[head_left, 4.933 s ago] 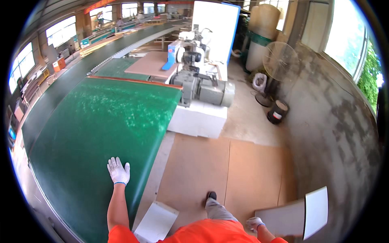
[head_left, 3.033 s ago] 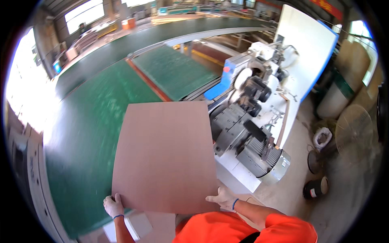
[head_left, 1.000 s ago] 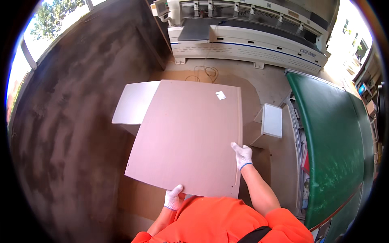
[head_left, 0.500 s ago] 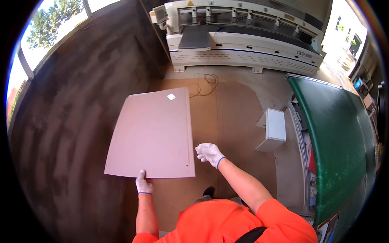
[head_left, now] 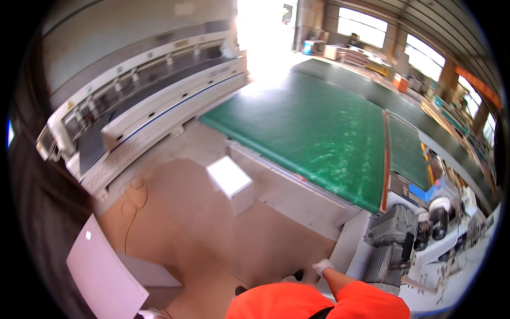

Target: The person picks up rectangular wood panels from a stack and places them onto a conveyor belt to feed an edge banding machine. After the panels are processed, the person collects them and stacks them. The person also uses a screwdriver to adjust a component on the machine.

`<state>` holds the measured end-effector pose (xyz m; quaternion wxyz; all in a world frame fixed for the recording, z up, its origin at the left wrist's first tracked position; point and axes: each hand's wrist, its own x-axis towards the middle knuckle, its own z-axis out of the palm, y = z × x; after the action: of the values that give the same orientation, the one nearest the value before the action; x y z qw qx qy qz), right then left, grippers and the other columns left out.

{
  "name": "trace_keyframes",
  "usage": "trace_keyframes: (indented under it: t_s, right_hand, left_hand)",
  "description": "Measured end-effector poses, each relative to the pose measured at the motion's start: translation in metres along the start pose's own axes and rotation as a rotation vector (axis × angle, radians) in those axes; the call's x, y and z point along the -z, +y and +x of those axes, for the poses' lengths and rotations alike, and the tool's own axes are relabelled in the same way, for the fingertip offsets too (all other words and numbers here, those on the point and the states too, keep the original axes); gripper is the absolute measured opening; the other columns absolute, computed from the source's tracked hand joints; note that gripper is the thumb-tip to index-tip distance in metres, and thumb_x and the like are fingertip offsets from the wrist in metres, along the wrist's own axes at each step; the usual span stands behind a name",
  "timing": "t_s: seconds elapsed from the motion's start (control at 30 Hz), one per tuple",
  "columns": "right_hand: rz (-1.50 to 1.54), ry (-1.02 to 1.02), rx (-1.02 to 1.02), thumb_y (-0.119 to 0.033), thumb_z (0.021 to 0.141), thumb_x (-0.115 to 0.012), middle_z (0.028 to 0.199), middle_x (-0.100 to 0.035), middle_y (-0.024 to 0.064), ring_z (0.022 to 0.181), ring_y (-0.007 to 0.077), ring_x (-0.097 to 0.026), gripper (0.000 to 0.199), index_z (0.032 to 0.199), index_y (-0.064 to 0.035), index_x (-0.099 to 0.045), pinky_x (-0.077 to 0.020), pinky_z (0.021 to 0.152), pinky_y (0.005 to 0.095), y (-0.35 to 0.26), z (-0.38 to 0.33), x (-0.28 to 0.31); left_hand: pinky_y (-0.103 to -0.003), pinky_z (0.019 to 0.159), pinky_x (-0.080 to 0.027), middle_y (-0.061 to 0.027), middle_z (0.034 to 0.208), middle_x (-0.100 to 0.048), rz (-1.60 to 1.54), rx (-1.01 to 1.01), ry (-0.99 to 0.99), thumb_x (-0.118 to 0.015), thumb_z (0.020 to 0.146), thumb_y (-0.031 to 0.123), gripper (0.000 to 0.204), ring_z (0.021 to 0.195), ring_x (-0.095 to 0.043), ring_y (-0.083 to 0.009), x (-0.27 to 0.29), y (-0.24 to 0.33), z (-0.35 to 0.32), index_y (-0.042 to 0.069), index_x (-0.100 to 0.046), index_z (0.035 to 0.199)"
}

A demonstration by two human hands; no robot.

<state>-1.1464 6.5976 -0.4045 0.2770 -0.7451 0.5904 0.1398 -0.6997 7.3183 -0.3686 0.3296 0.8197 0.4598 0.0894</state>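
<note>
A flat, pale pinkish-white panel with a small white sticker lies at the lower left. Below and beside it shows a grey-white boxy shape; how the two join I cannot tell. At the bottom edge of the picture, my left hand, in a white glove, is against the panel's near edge and appears closed on it, with most of its fingers cut off. My right hand, also white-gloved, hangs low at my right side, apart from the panel. It is small and blurred, and no object shows in it.
A small white box-like stand is on the brown floor covering. Beyond it stretches a long green-topped conveyor, with motors at its near end. A long white machine stands at the left back. A thin cable lies on the floor.
My view has swung to the right, so the panel now sits at the lower left. My right hand has drawn away from the panel to my right side. My left hand stays at its near edge.
</note>
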Motion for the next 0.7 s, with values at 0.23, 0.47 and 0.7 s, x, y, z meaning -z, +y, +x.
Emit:
trace_keyframes:
  t_s: [0.23,0.47,0.7]
  right_hand:
    - [0.3,-0.119,-0.352,-0.049,0.091,-0.077,0.118,-0.079,0.0204,0.11,0.0355,-0.075,0.051,0.113,-0.0028,-0.081,-0.0569,0.092,0.0453,0.166,0.039,-0.071]
    - [0.283,-0.218,-0.357,-0.057,0.087,-0.078,0.122,-0.077,0.0227,0.114,0.0344,-0.074,0.061,0.116,-0.003,-0.081,-0.0566,0.095,0.0442,0.222,0.051,-0.033]
    - [0.586,0.206,-0.24,-0.043,0.087,-0.074,0.11,-0.081,0.0177,0.097,0.0319,-0.077,0.05,0.114,-0.0008,-0.08,-0.0586,0.087,0.0423,0.245,0.04,0.049]
  left_hand:
    - [-0.056,0.101,-0.055,-0.0183,0.153,-0.059,0.187,0.145,-1.177,-0.046,0.111,0.044,0.06,0.131,-0.062,-0.0418,-0.203,-0.01,-0.344,0.006,-0.047,0.156]
    - [-0.047,0.094,-0.059,-0.0184,0.116,-0.076,0.305,-1.281,-1.661,-0.067,0.1,0.04,0.048,0.098,-0.075,-0.0368,-0.247,0.13,-0.722,0.002,-0.072,0.128]
    - [-0.055,0.109,-0.046,-0.0222,0.13,-0.067,-0.4,-2.136,-0.976,-0.081,0.085,0.031,0.043,0.124,-0.06,-0.0433,-0.259,0.274,-0.865,0.006,-0.072,0.119]
